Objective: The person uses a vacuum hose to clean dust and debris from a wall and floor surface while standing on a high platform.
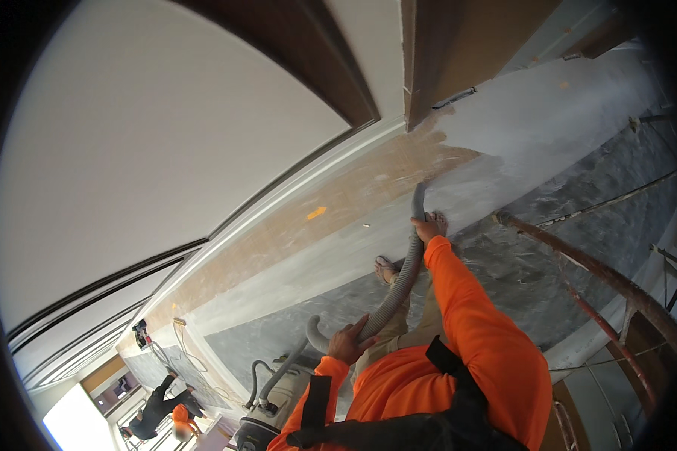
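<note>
The hands were apart, both wrapped around one ridged grey hose: the left hand low, in front of the body, the right hand farther out, close to the free end. The hose lay across the middle of the view, its long axis slanting from lower left to upper right in a shallow bow; beyond the left hand it curled back on itself, and beyond the right its tip pointed away from the body, near the floor, where contact could not be made out. At the far left rose a pale panelled wall with dark trim, and below it small figures in dark and orange clothing bent beside a bright opening. Nearer stood a pale machine with hoses on top. The floor ran diagonally: a tan strip along the wall bearing an orange arrow, a whitish, dusty band under the sandalled feet, then darker, smeared grey. Brown boarding stood at upper right, and rusty scaffold pipes crossed the right side.
</note>
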{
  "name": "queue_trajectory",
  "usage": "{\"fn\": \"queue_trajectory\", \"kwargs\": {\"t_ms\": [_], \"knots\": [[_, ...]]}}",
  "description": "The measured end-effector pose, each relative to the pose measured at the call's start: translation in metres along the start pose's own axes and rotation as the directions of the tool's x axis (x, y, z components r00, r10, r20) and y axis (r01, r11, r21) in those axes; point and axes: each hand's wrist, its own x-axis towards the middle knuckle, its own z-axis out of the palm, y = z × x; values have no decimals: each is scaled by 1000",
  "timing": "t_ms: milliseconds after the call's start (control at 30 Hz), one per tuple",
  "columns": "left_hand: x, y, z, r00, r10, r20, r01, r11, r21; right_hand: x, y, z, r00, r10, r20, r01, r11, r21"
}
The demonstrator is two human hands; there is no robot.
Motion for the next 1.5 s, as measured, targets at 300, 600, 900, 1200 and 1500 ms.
{"fn": "queue_trajectory", "kwargs": {"t_ms": [300, 600, 900, 1200, 1500], "knots": [[-20, -31, 16, 997, 64, -53, -66, 997, -34, -12, 24, 11, 991, -89, -96, 95, 993, 64], [43, 40, 43, 986, 163, 34, -162, 986, -37, -2, 5, -129, 969, -23, -246, 45, 995, 84], [137, 164, 85, 950, 229, 214, -215, 973, -85, 31, -16, -341, 867, -73, -492, 100, 995, 30], [144, 185, 76, 935, 170, 312, -150, 985, -88, 21, -23, -332, 878, -17, -478, 24, 1000, 10], [65, 84, 11, 963, 104, 249, -107, 994, -3, 0, 27, -177, 955, 39, -295, -12, 996, 93]]}}
